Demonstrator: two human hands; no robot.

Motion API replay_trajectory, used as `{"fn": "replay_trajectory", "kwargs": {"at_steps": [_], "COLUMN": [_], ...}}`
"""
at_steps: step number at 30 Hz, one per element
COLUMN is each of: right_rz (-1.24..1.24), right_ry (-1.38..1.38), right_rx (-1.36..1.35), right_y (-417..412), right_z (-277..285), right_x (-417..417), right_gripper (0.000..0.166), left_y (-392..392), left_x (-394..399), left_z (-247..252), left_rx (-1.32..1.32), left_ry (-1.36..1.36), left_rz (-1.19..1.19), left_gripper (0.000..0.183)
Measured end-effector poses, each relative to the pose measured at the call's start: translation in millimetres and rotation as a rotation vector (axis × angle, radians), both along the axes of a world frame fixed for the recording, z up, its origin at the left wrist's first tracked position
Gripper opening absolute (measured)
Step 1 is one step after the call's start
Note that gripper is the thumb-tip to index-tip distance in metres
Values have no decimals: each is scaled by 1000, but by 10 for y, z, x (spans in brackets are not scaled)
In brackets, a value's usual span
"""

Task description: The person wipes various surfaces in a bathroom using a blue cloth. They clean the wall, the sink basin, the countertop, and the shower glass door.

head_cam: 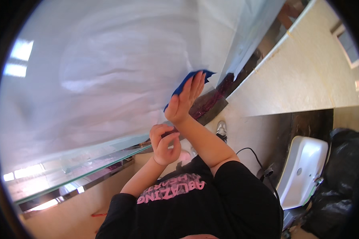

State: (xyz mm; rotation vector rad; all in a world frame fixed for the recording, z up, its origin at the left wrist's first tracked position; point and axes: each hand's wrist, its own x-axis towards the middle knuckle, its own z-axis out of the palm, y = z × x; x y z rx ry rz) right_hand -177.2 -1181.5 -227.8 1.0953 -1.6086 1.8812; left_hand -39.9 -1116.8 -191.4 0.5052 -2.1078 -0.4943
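Note:
My right hand (pixel 184 100) lies with extended fingers against a blue cloth (pixel 182 85), pressing it to a large pale, wrinkled sheet (pixel 119 71). The cloth's far corner sticks out past the fingertips, and the palm hides part of it. Lower and to the left, my left hand (pixel 166 145) is raised near the sheet's edge. Its fingers are loosely curled and apart from the thumb, with nothing seen in them. Beneath the sheet runs the greenish edge of a glass panel (pixel 86 168).
A dark board with reddish glitter (pixel 209 103) lies beyond my right hand. A pale panel (pixel 287 74) slants across the right. Lower right are a white washbasin (pixel 302 173), black plastic bags (pixel 341 173) and a black cable (pixel 255 158). A shoe (pixel 221 128) shows on the floor.

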Motion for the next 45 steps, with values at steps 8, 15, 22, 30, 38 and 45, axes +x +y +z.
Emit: {"fn": "replay_trajectory", "kwargs": {"at_steps": [8,15,22,30,38,45], "right_rz": [712,250,738,741,524,794], "right_ry": [936,861,1259,1490,1665,1701], "right_rx": [1041,162,633,724,339,749], "right_y": [632,227,326,440,240,338], "right_z": [-990,385,-785,-454,-409,-837], "right_x": [-188,-85,-229,-340,183,241], "right_gripper": [40,44,53,56,62,65], "left_y": [179,413,718,883,716,767], "left_x": [205,237,-289,-671,-773,-524], "left_z": [139,45,-558,-1222,-1387,-1704], "left_rx": [-14,71,442,693,699,690], "left_ry": [135,277,577,779,1063,1084], "left_rz": [77,381,695,1019,1080,1201], "left_gripper": [29,29,36,33,30,33]}}
